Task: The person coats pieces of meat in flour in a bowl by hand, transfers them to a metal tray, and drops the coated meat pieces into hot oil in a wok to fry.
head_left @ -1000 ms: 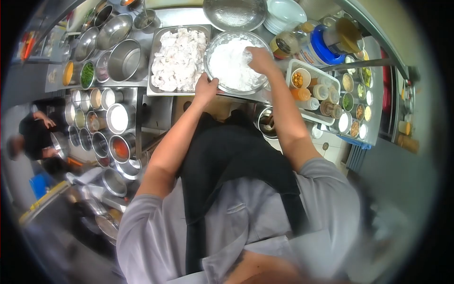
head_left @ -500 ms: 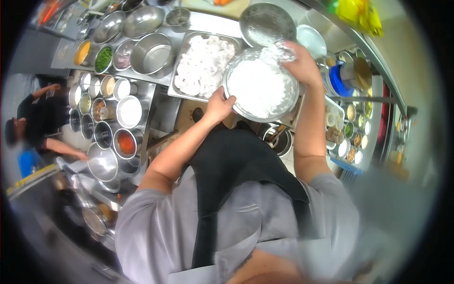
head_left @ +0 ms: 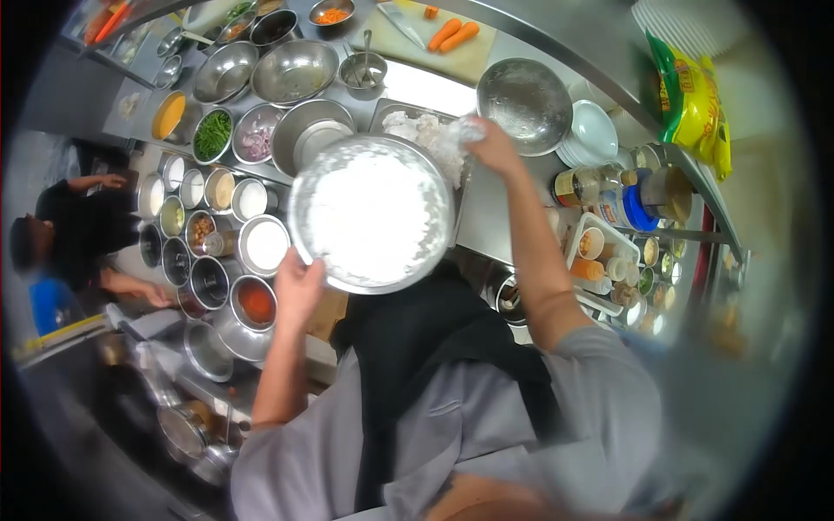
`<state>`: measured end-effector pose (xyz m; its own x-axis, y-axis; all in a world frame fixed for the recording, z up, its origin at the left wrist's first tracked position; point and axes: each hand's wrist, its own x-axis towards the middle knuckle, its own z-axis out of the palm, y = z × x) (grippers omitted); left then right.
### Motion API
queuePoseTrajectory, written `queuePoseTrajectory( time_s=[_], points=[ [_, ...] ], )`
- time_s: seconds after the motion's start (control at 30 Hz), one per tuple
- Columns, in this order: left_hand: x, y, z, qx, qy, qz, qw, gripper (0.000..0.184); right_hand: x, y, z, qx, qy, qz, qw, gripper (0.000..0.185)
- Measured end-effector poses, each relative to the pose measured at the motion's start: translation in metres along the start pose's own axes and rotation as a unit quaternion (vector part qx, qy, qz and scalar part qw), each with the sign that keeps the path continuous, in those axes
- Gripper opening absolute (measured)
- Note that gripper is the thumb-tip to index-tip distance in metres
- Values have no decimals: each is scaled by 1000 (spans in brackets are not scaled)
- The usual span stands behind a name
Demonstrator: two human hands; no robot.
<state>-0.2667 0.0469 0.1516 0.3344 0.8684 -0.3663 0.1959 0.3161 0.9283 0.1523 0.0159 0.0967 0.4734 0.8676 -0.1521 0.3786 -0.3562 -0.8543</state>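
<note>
Left hand (head_left: 300, 282) had the metal bowl (head_left: 441, 230) by its near-left rim: thumb up at the edge, fingers closed on the outside. Bowl carried a wide bed of white powder (head_left: 373, 213), with more smeared up the inner wall. It sat in front of the body, overlapping the counter edge and the near-left part of the tray (head_left: 408, 107) in view. Couldn't tell if bowl and tray touched.

Tray was on the counter, white-coated pieces (head_left: 426, 132) heaped in the part that showed. Right hand (head_left: 495, 148) was over the tray's right side, next to the pieces, arm reaching forward. Fingers bent down, tips white and blurred; couldn't tell whether they gripped a piece or were just coated.

Around that: wide metal pan (head_left: 524, 108) right of the tray, plates (head_left: 593, 130) just beside the pan. Cutting board (head_left: 482, 65) behind, with carrots (head_left: 456, 36) and a knife (head_left: 402, 24) on it. Deep pot (head_left: 291, 130) left of the tray, partly behind the bowl. Pot of red sauce (head_left: 255, 302) near the left hand, apart from it.

Another person (head_left: 78, 226) stood far left, one hand by the lower pots.
</note>
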Motion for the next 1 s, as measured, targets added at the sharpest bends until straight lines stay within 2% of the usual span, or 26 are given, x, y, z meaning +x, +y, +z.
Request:
queuePoseTrajectory(
  time_s=[0.07,0.13,0.17,0.23,0.27,0.33,0.37,0.4,0.47,0.5,0.57,0.6,0.67,0.73,0.87,0.93,1.0],
  points=[
    [10,39,-9,8,22,-27,999,36,7,50,40,-98,25,6,995,51],
    [39,56,-20,87,20,12,996,40,5,68,54,-137,12,23,990,53],
    [58,61,-18,67,15,62,996,42,5,73,57,-173,-4,34,984,54],
    [100,93,-4,141,15,69,988,32,-1,68,56,-187,38,24,981,52],
    [124,106,8,165,8,115,979,36,-6,62,55,-197,78,8,977,51],
    [182,118,43,114,-27,162,980,35,-12,45,50,-195,91,31,976,49],
    [206,131,65,174,-6,214,961,35,-13,40,49,-190,100,48,976,48],
    [223,152,93,161,-29,154,974,38,-16,38,50,-196,101,50,974,48],
    [291,152,152,85,-99,145,981,35,-18,32,50,-176,112,50,977,48],
    [308,155,189,4,-143,199,970,35,-19,29,50,-184,112,50,975,48],
    [359,157,247,-3,-219,165,962,29,-19,21,54,-129,122,85,980,47],
    [366,156,272,10,-225,164,961,29,-19,20,55,-134,125,83,980,47],
    [381,148,314,41,-221,160,961,29,-19,20,55,-24,103,141,984,43],
    [395,137,347,72,-210,158,962,29,-20,18,48,-10,58,177,983,39],
    [422,127,398,115,-184,154,964,29,-28,16,34,4,-13,107,994,38],
    [434,121,420,134,-177,153,963,29,-32,17,31,110,-38,103,988,33],
    [445,114,438,151,-167,148,963,29,-31,15,26,94,-79,143,982,36]
  ],
)
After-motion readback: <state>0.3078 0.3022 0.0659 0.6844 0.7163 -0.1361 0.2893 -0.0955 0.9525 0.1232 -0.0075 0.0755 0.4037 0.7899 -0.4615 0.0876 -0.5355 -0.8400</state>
